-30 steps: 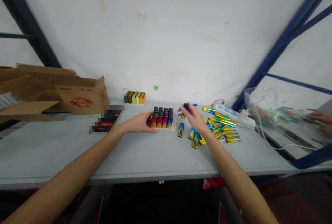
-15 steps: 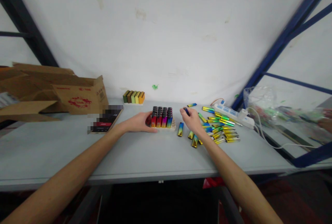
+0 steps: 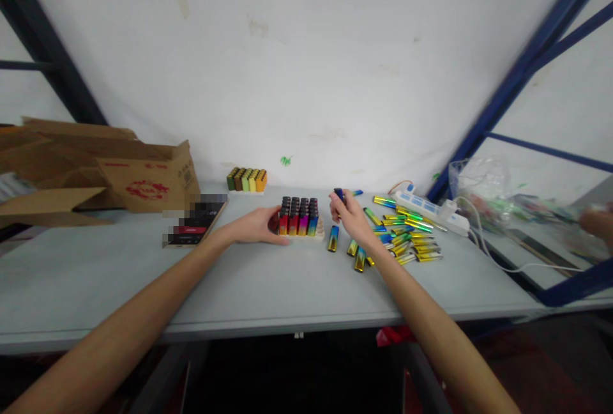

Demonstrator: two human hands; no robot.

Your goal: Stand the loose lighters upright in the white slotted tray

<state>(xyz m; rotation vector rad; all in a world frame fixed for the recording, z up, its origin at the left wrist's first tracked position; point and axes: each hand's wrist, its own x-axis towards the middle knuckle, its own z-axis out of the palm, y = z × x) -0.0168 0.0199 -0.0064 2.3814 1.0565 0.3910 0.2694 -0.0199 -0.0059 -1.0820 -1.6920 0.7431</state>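
Observation:
My left hand [image 3: 258,224] is curled round the left end of a pale tray [image 3: 313,238], thumb and fingers on its sides. Upright lighters [image 3: 299,221] with black tops stand in rows in it, shading from red through purple to blue. At the tray's right end several pale slots show. My right hand [image 3: 349,216] is raised over the table, fingers closed on a dark blue lighter [image 3: 340,195]. One blue-and-gold lighter [image 3: 333,239] lies between the tray and my right wrist. More shiny lighters [image 3: 405,235] lie in a loose pile to the right.
A second tray of green, yellow and orange lighters [image 3: 246,180] stands against the wall. Left are a phone-like screen [image 3: 204,219], partly pixelated, and an open cardboard box [image 3: 148,174]. A white power strip [image 3: 431,211] lies behind the pile. Another person's blurred hand [image 3: 598,222] shows far right.
My right hand has turned and shifted slightly, bringing the lighter more upright in its fingers. My left hand stays on the tray. Another person's hand has come in at the right edge.

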